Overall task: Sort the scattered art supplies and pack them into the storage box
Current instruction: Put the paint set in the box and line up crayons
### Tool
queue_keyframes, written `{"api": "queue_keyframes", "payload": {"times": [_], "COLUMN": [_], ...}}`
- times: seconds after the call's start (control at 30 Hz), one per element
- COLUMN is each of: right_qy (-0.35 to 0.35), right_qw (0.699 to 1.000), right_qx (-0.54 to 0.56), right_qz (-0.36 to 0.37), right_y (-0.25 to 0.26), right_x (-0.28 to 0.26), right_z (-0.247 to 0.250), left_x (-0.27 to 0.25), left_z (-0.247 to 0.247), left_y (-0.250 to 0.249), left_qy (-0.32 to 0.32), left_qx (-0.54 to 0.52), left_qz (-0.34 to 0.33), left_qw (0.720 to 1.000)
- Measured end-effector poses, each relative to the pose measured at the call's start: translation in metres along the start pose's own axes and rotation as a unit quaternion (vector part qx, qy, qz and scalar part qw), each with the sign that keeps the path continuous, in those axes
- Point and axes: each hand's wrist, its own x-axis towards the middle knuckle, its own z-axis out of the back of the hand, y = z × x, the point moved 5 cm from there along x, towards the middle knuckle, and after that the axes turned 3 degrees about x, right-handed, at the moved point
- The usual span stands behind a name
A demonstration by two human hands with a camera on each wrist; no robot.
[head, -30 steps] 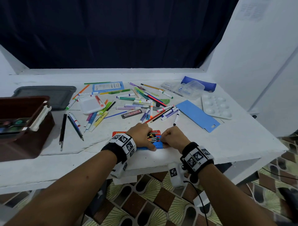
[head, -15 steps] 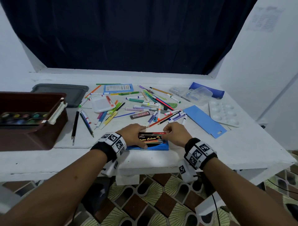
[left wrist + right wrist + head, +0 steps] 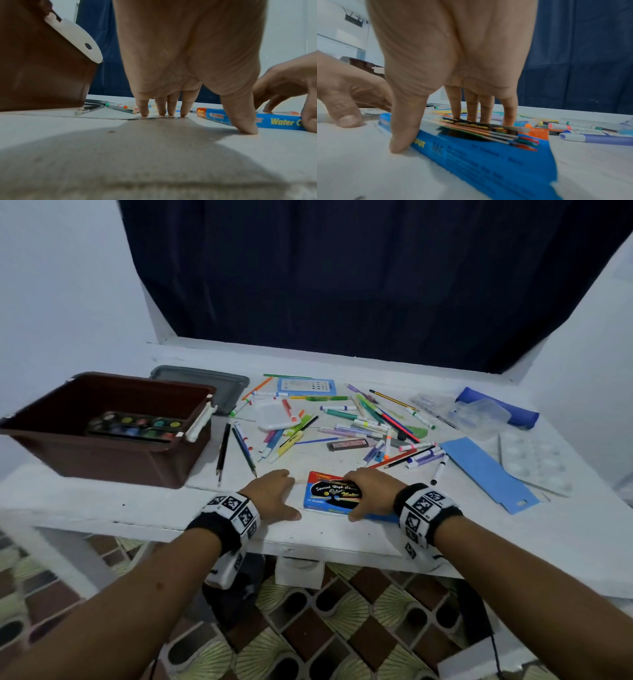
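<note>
A blue water colour box (image 3: 329, 494) lies flat near the table's front edge. My right hand (image 3: 373, 494) grips it, arched fingers on its top and thumb against its near side (image 3: 488, 155). My left hand (image 3: 274, 498) rests just left of the box, apart from it, fingertips (image 3: 144, 112) and thumb standing on the bare table. The brown storage box (image 3: 113, 460) stands open at the left with a paint palette (image 3: 133, 424) inside. Markers and pencils (image 3: 359, 422) lie scattered across the middle of the table.
A grey lid (image 3: 205, 381) lies behind the storage box. Two dark pencils (image 3: 222, 453) lie beside it. At the right are a blue card (image 3: 486, 470), a white mixing palette (image 3: 534, 460), a clear case (image 3: 479, 412) and a blue pouch (image 3: 500, 405).
My left hand has come off the water colour box and moved left onto the table. The right hand stays on the box, which now lies shut and flat.
</note>
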Motion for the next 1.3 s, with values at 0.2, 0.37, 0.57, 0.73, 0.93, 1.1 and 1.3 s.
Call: {"api": "queue_keyframes", "payload": {"times": [0.2, 0.37, 0.57, 0.73, 0.93, 1.1, 1.3], "right_qy": [-0.022, -0.033, -0.066, -0.105, -0.123, -0.110, -0.097], "right_qw": [1.000, 0.999, 0.997, 0.990, 0.979, 0.970, 0.961], "right_qx": [0.010, 0.029, 0.030, -0.001, -0.024, -0.037, -0.066], "right_qz": [0.000, -0.014, 0.034, 0.092, 0.163, 0.213, 0.251], "right_y": [0.001, 0.003, 0.023, 0.065, 0.142, 0.221, 0.325], "right_x": [-0.003, -0.009, -0.005, 0.014, 0.055, 0.094, 0.148], "right_z": [-0.001, 0.008, 0.061, 0.119, 0.172, 0.188, 0.174], "left_x": [-0.003, -0.004, -0.013, -0.036, -0.079, -0.110, -0.133], "left_z": [-0.001, 0.004, 0.054, 0.113, 0.154, 0.179, 0.201], "left_y": [0.001, 0.003, 0.013, 0.035, 0.081, 0.168, 0.263], "left_qy": [-0.015, 0.001, -0.059, -0.155, -0.221, -0.231, -0.218], "left_qx": [-0.002, -0.007, -0.046, -0.035, -0.012, -0.021, 0.011], "left_qz": [-0.023, -0.023, -0.020, -0.005, 0.027, 0.141, 0.194], "left_qw": [1.000, 1.000, 0.997, 0.987, 0.975, 0.962, 0.956]}}
